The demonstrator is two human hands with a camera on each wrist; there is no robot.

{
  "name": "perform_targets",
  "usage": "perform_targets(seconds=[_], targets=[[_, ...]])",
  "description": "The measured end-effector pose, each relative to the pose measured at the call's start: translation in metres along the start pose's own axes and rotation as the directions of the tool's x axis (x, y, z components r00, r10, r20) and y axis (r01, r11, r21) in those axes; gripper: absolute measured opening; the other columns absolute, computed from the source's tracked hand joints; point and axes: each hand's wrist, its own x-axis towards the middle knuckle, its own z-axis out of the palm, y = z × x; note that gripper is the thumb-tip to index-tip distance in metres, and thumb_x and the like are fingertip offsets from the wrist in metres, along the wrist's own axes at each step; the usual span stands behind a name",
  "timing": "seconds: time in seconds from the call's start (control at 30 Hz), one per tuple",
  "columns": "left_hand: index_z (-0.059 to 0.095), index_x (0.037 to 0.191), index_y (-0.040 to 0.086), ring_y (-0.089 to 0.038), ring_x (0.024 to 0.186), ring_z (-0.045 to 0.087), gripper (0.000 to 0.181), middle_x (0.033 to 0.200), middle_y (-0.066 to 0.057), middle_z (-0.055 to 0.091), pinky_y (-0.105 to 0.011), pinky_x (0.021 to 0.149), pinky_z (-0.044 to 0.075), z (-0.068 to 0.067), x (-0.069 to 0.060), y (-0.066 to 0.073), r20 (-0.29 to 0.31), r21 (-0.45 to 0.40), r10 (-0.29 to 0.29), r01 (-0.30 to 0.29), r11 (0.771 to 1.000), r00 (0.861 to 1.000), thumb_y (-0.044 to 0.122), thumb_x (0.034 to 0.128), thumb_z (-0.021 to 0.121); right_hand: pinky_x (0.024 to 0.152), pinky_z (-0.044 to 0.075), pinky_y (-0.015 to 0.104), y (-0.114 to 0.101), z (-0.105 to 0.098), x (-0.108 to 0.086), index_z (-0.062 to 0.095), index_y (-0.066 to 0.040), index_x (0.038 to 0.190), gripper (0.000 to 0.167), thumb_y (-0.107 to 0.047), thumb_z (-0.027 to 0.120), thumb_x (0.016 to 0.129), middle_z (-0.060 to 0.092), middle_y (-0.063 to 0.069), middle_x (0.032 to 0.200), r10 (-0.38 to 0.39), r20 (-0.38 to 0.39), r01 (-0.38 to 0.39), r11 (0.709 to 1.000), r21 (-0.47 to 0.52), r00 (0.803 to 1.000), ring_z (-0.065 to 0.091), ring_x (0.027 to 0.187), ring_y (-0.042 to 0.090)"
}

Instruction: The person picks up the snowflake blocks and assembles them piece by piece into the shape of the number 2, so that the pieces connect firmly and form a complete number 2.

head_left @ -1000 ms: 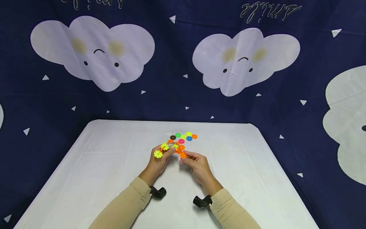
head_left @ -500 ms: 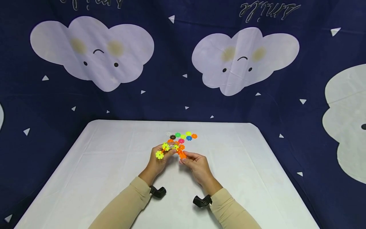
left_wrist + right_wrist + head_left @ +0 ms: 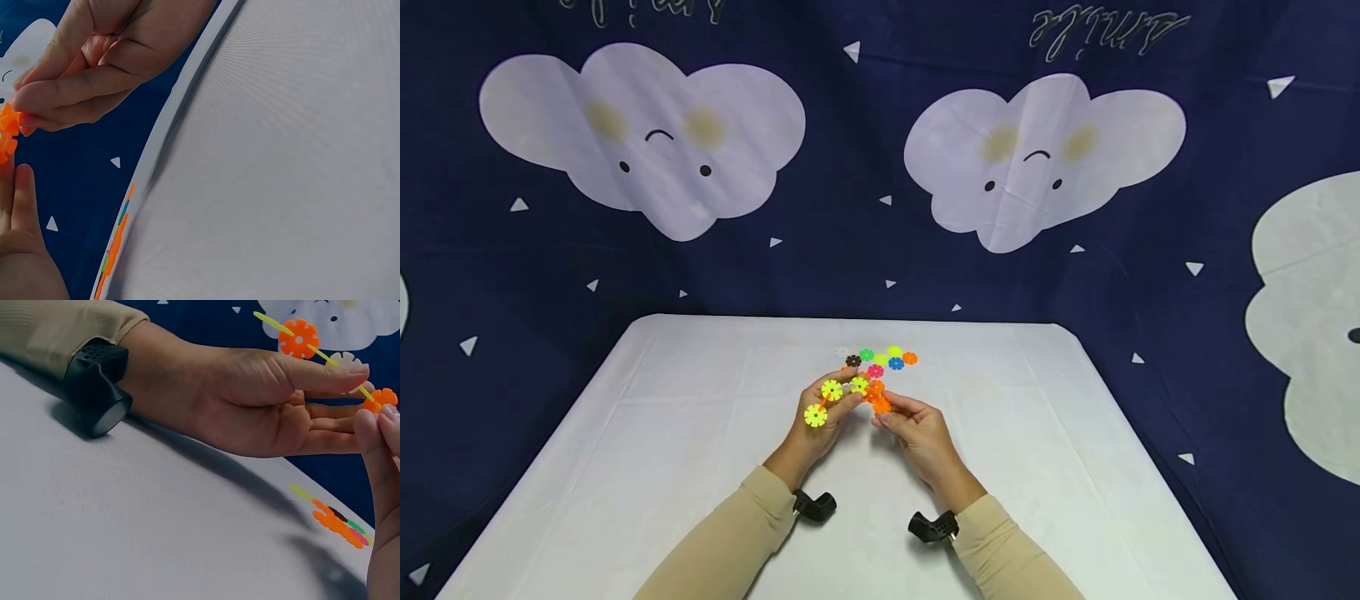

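Above the table, my left hand (image 3: 803, 440) holds a joined chain of flower-shaped plastic discs, its thumb across a white disc (image 3: 342, 360). Yellow discs (image 3: 832, 390) and an orange disc (image 3: 299, 339) make up the end nearer the left palm. At the other end, my right hand (image 3: 925, 437) pinches an orange disc (image 3: 881, 405) between thumb and fingertips. This disc touches or is slotted into the chain; which one cannot be told. In the left wrist view the chain is mostly cut off at the edge.
Loose flower discs in several colours lie just beyond the hands, among them a blue disc (image 3: 897, 363), a black disc (image 3: 853, 361) and a pink disc (image 3: 876, 371). They rest on a white-covered table (image 3: 700, 433). A dark blue cloud-print curtain (image 3: 850, 275) hangs behind.
The yellow end of the chain first shifts slightly right, then back left and a little lower, toward the person. Both hands stay nearly in place with their grips kept.
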Motion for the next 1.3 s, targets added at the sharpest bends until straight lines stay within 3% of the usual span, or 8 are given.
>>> perform_targets(seconds=[0.1,0.23,0.5,0.73,0.97,1.17,1.23,1.3], targets=[[0.052,0.139,-0.020,-0.015,0.100,0.065,0.055,0.143,-0.032,0.055,-0.022,0.085,0.057,0.000,0.000,0.000,0.017,0.027,-0.037,0.036,0.999,0.999,-0.007,0.0910,0.075,0.090,0.060,0.033,-0.001,-0.001,-0.001,0.053,0.019,0.140,0.044,0.019,0.062,0.097,0.071,0.014,0.105,0.004,0.018,-0.004,1.000,0.011,1.000,0.075,0.089,0.020],[0.049,0.142,-0.020,-0.022,0.114,0.068,0.057,0.137,-0.035,0.058,-0.032,0.100,0.055,-0.001,0.000,-0.001,0.064,0.044,-0.103,0.101,0.994,0.993,-0.005,0.0938,0.076,0.091,0.060,0.033,-0.001,-0.002,-0.002,0.052,0.018,0.141,0.043,0.017,0.061,0.099,0.071,0.015,0.112,-0.007,0.065,0.005,1.000,0.027,0.998,0.075,0.092,0.020],[0.050,0.142,-0.019,-0.027,0.130,0.059,0.044,0.139,-0.020,0.064,-0.038,0.113,0.045,0.001,0.000,0.000,0.210,0.055,-0.189,0.181,0.982,0.959,-0.003,0.1031,0.063,0.096,0.058,0.038,0.001,-0.004,-0.001,0.054,0.015,0.142,0.042,0.016,0.059,0.100,0.060,0.019,0.144,-0.031,0.161,0.018,0.997,0.079,0.987,0.072,0.106,0.022],[0.053,0.141,-0.017,-0.029,0.138,0.053,0.036,0.149,-0.036,0.047,-0.038,0.116,0.041,0.004,-0.002,0.004,0.302,0.013,-0.170,0.174,0.985,0.938,-0.006,0.1068,0.054,0.091,0.060,0.037,0.002,0.000,-0.001,0.068,0.004,0.124,0.029,0.017,0.059,0.100,0.070,0.016,0.110,0.019,0.085,-0.029,0.993,0.112,0.996,0.075,0.093,0.022],[0.054,0.137,-0.020,-0.030,0.134,0.056,0.032,0.141,-0.029,0.059,-0.040,0.117,0.041,0.002,0.000,0.003,0.315,-0.003,-0.136,0.144,0.990,0.939,-0.007,0.1085,0.049,0.090,0.060,0.035,0.002,0.006,0.000,0.068,0.002,0.112,0.020,0.015,0.056,0.102,0.073,0.013,0.100,0.105,0.041,-0.109,0.986,0.128,0.994,0.075,0.092,0.020],[0.051,0.135,-0.025,-0.028,0.124,0.063,0.033,0.137,-0.037,0.058,-0.040,0.111,0.047,0.001,0.001,0.003,0.235,-0.042,-0.132,0.146,0.988,0.963,-0.005,0.1083,0.051,0.080,0.064,0.036,-0.006,-0.003,0.008,0.063,0.014,0.119,0.020,-0.001,0.061,0.106,0.073,0.014,0.094,0.146,-0.058,-0.146,0.989,0.001,0.988,0.073,0.080,0.020],[0.051,0.134,-0.024,-0.029,0.121,0.065,0.033,0.136,-0.039,0.057,-0.042,0.109,0.049,0.002,0.001,0.003,0.199,-0.085,-0.145,0.164,0.983,0.969,-0.005,0.1079,0.053,0.074,0.064,0.035,-0.011,-0.009,0.014,0.061,0.018,0.121,0.028,-0.005,0.064,0.106,0.072,0.014,0.094,0.109,-0.157,-0.128,0.985,-0.119,0.982,0.071,0.077,0.020],[0.050,0.134,-0.025,-0.032,0.119,0.067,0.033,0.136,-0.041,0.056,-0.045,0.107,0.051,0.003,0.001,0.004,0.177,-0.128,-0.154,0.178,0.976,0.972,-0.005,0.1074,0.054,0.070,0.063,0.031,-0.014,-0.015,0.021,0.064,0.016,0.120,0.029,-0.008,0.067,0.104,0.072,0.013,0.094,0.036,-0.251,-0.112,0.948,-0.297,0.967,0.069,0.076,0.020]])
